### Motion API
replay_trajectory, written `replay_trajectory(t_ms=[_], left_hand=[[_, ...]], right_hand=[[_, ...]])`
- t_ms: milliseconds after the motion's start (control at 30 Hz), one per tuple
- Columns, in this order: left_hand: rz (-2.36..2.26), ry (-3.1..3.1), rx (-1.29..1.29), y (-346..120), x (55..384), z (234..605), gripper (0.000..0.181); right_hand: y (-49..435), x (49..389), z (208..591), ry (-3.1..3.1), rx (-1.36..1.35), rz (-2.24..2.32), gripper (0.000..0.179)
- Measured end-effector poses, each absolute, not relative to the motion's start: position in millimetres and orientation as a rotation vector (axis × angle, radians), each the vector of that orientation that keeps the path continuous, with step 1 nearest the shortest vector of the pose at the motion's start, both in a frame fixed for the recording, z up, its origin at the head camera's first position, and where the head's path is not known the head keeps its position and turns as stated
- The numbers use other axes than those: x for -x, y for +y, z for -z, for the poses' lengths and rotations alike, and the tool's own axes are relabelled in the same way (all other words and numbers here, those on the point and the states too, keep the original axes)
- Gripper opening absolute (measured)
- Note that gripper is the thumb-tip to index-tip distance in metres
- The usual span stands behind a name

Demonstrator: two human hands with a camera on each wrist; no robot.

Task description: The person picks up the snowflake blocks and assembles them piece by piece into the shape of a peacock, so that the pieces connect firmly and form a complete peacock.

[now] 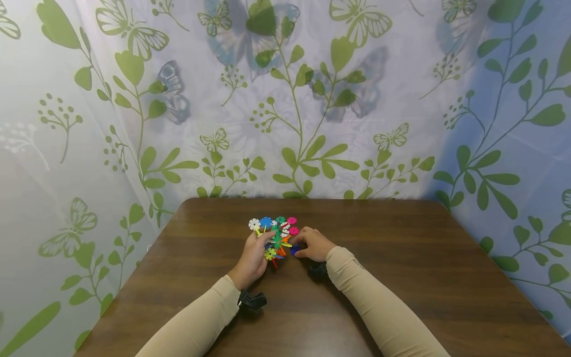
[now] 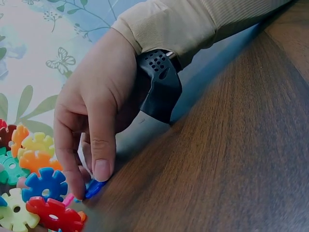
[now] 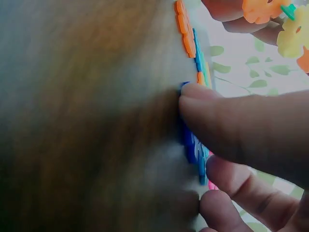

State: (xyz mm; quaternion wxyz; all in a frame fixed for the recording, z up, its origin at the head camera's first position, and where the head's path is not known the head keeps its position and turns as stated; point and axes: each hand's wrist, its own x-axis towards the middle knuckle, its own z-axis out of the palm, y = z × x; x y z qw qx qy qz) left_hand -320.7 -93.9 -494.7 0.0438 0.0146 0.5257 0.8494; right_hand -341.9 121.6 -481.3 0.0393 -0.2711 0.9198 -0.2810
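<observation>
In the head view my left hand grips a cluster of interlocked flower-shaped plastic discs in green, orange, yellow, red and other colours. Its thumb lies over the near side of them. My right hand reaches down to the table just right of the cluster. There, its thumb and forefinger pinch a dark blue flower-shaped disc low at the tabletop. The right wrist view shows the thumb on this blue disc, with other fingertips beside it. Part of the disc is hidden by the fingers.
Loose discs lie on the table behind the hands, among them a white disc, a light blue disc and a pink disc. The brown wooden table ends at a patterned curtain. Dark devices sit at both wrists.
</observation>
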Motion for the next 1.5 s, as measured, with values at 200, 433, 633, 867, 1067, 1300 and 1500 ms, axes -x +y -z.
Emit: replay_trajectory(t_ms=[200,433,633,867,1067,1300,1500], left_hand=[[-2.558,1.718,-0.039,-91.1,320.4,495.9,0.057],[-2.555,1.757,-0.052,-92.6,318.8,497.8,0.072],[-2.552,1.731,-0.093,-94.2,317.9,497.9,0.082],[-2.556,1.732,-0.122,-94.0,314.7,495.5,0.071],[-2.516,1.777,-0.137,-94.4,315.0,498.5,0.074],[-2.481,1.805,-0.185,-93.4,314.1,496.1,0.055],[-2.448,1.879,-0.321,-91.6,310.0,495.2,0.06]], right_hand=[[122.5,341.0,477.1,2.796,0.791,0.866,0.02],[133.1,344.9,475.7,2.732,0.763,1.019,0.021],[140.3,347.9,474.1,2.75,0.657,1.321,0.013],[143.1,349.4,466.9,2.733,0.685,1.659,0.015],[139.2,341.9,452.7,2.64,0.834,1.767,0.021],[130.1,331.6,436.1,2.547,0.958,1.825,0.022],[121.5,328.4,435.6,2.485,1.028,1.903,0.024]])
